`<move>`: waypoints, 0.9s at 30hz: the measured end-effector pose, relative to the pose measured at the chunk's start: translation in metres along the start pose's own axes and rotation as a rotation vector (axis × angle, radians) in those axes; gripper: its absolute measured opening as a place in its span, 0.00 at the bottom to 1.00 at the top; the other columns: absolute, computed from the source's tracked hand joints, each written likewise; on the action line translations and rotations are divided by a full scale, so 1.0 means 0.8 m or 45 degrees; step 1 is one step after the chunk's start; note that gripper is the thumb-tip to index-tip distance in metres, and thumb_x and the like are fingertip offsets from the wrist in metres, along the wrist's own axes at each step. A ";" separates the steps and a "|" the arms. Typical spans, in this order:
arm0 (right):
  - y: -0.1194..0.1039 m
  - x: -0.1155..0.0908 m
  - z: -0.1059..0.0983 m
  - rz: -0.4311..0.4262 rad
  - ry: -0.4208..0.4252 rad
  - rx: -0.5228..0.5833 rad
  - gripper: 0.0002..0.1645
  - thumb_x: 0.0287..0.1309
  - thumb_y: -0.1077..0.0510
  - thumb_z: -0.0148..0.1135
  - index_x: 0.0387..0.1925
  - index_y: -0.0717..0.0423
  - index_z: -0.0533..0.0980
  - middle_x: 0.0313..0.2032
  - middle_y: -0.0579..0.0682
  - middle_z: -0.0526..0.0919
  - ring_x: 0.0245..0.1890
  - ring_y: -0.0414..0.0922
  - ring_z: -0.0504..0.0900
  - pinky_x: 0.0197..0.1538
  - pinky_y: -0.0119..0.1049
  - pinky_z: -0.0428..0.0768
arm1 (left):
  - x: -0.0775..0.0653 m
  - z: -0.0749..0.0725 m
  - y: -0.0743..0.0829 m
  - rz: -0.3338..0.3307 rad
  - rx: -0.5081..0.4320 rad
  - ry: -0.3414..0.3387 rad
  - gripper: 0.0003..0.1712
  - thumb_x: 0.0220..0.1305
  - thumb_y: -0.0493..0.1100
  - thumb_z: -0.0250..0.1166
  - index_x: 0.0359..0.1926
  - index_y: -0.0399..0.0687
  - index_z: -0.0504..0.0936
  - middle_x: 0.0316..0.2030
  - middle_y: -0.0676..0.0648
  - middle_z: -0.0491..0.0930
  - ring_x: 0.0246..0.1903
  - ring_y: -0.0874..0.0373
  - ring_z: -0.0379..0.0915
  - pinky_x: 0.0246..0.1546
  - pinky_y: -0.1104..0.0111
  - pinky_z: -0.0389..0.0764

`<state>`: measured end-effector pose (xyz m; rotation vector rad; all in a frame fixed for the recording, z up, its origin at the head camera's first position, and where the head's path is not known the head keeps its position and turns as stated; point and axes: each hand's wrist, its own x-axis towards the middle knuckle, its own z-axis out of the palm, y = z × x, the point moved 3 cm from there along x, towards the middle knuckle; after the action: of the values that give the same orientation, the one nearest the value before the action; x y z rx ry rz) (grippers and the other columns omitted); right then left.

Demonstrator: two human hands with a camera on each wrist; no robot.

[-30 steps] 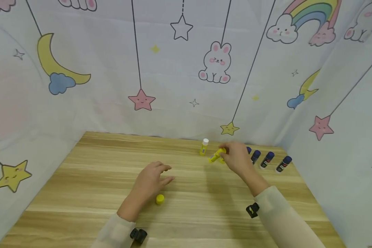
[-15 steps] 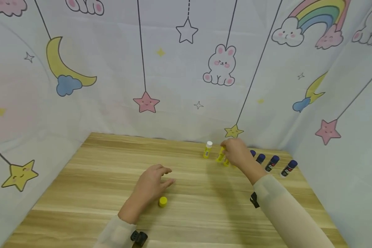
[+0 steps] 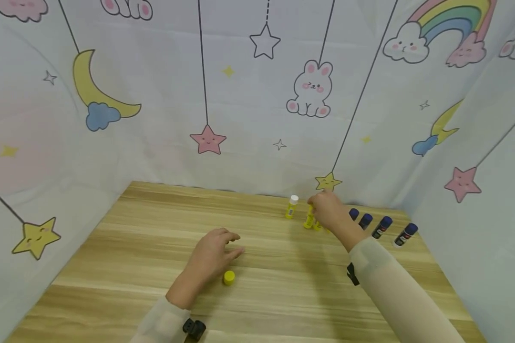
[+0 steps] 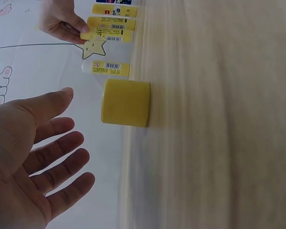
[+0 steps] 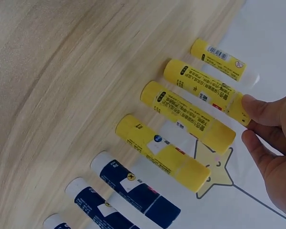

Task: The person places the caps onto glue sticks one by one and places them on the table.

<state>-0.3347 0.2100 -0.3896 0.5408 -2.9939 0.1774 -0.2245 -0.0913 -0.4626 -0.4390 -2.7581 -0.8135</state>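
My right hand pinches the capped top of a yellow glue stick between thumb and fingers. That stick stands upright on the table, at the end of a row beside two other yellow glue sticks. Left of it in the head view is a smaller yellow stick with a white top. My left hand hovers at the table's middle, fingers relaxed and slightly spread, holding nothing. Close by it, a loose yellow cap sits on the wood, apart from the fingers.
Several dark blue glue sticks continue the row to the right. A white cloth backdrop with printed stars and rabbits rises behind the wooden table and along its sides.
The tilted yellow glue stick in my right hand has come upright and now stands in line with the others. My left hand has stayed almost still; the head view has shifted slightly.
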 end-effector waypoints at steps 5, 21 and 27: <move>0.004 -0.003 0.005 -0.010 0.010 -0.022 0.15 0.61 0.68 0.66 0.49 0.63 0.84 0.48 0.58 0.88 0.54 0.59 0.78 0.59 0.53 0.79 | 0.000 0.000 0.001 0.016 -0.003 0.025 0.19 0.60 0.51 0.75 0.49 0.47 0.88 0.45 0.50 0.84 0.48 0.51 0.81 0.53 0.55 0.82; 0.006 -0.001 0.009 -0.013 0.052 -0.019 0.19 0.61 0.72 0.59 0.53 0.65 0.82 0.50 0.59 0.87 0.57 0.61 0.79 0.69 0.56 0.70 | 0.004 0.006 0.001 -0.047 -0.070 -0.033 0.20 0.63 0.53 0.73 0.51 0.49 0.87 0.45 0.52 0.84 0.44 0.54 0.81 0.44 0.59 0.83; -0.005 -0.009 0.003 0.012 0.118 0.039 0.20 0.61 0.69 0.64 0.56 0.63 0.81 0.55 0.60 0.84 0.60 0.61 0.76 0.68 0.57 0.71 | 0.011 0.009 0.001 -0.076 -0.144 -0.086 0.22 0.65 0.53 0.72 0.55 0.48 0.86 0.48 0.50 0.84 0.47 0.53 0.81 0.45 0.58 0.84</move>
<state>-0.3264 0.2085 -0.3927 0.5073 -2.9089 0.2422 -0.2336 -0.0843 -0.4656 -0.4140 -2.8087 -0.9901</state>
